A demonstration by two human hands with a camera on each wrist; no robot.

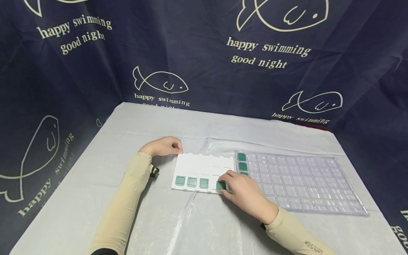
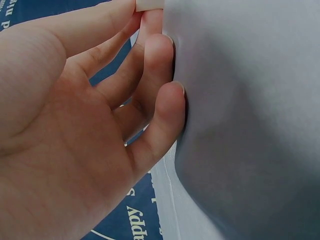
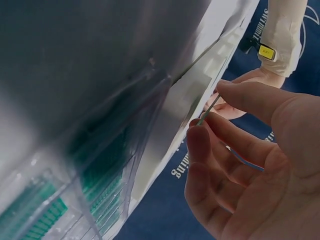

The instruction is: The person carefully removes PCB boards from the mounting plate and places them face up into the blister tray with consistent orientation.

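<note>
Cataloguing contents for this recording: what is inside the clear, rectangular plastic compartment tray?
In the head view, the tray shows three green square boards in its leftmost column, the third partly covered by the right hand. The hand hides that column's nearer compartments; their contents cannot be seen.

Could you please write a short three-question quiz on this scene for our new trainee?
1. What does the right hand pinch?
2. Leaving out anything held, how many green squares lie on the white tray: A) one, B) three, or C) six?
3. True or false: in the head view, the clear tray lies to the left of the white tray.

Key:
1. A single green square.
2. B.
3. False; it lies to the right.
</note>
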